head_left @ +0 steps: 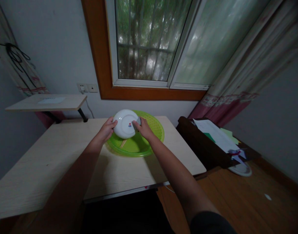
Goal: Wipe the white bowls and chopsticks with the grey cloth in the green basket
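Over a round green plastic basket (156, 132), a white plate (124, 123) is held up with its underside facing me, a small red and blue mark printed on it. On its left rim my left hand (108, 128) is closed, the thumb on the near face. My right hand (143, 127) grips the right side, its thumb pressed near the mark. Wooden chopsticks (123, 143) lie in the basket below the plate, partly hidden by it. What lies behind the plate cannot be seen.
The basket stands on a pale wooden table (66, 156) near the wall. A raised shelf (48, 102) on black legs is at the left. Right of the table, a dark brown piece of furniture (202, 143) bears papers (212, 133). A window (151, 42) is behind.
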Demonstrator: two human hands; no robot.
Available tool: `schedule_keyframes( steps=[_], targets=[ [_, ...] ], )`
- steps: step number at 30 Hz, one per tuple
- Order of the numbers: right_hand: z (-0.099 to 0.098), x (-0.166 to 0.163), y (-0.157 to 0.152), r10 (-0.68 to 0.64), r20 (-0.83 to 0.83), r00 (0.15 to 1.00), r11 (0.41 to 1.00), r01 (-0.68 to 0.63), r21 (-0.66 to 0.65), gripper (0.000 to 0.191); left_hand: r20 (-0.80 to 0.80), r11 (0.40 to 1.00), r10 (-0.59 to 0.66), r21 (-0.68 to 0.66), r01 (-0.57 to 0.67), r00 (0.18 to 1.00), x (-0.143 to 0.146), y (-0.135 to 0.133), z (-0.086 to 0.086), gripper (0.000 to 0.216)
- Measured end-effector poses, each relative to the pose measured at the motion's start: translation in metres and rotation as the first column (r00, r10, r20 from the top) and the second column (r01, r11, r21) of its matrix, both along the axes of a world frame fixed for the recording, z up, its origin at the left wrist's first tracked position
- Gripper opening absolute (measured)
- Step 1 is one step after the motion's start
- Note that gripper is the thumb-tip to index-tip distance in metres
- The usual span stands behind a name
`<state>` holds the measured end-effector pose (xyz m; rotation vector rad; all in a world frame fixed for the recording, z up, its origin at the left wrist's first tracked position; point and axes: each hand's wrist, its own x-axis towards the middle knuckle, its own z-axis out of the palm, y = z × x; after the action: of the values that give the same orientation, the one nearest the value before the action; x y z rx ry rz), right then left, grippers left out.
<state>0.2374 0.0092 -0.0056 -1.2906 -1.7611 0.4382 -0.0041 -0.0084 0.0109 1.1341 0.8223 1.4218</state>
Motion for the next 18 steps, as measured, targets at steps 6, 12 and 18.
schedule_keyframes(
  steps=[6, 12, 18],
  targets=[
    [-0.006, 0.005, 0.008, -0.01, -0.067, 0.998, 0.999, 0.007, -0.038, 0.051, -0.012, 0.996, -0.09, -0.026, 0.09, 0.996, 0.0, -0.005, 0.004, 0.045],
    [-0.001, 0.007, 0.006, -0.059, -0.092, 0.994, 0.997, 0.062, 0.033, 0.048, -0.053, 0.997, -0.064, -0.054, 0.062, 0.997, 0.007, 0.0, 0.001, 0.052],
    [0.013, 0.006, -0.005, 0.0, -0.053, 0.999, 0.993, 0.007, 0.12, 0.046, -0.318, 0.995, 0.075, 0.081, -0.051, 0.945, 0.007, 0.011, -0.009, 0.053]
  ],
)
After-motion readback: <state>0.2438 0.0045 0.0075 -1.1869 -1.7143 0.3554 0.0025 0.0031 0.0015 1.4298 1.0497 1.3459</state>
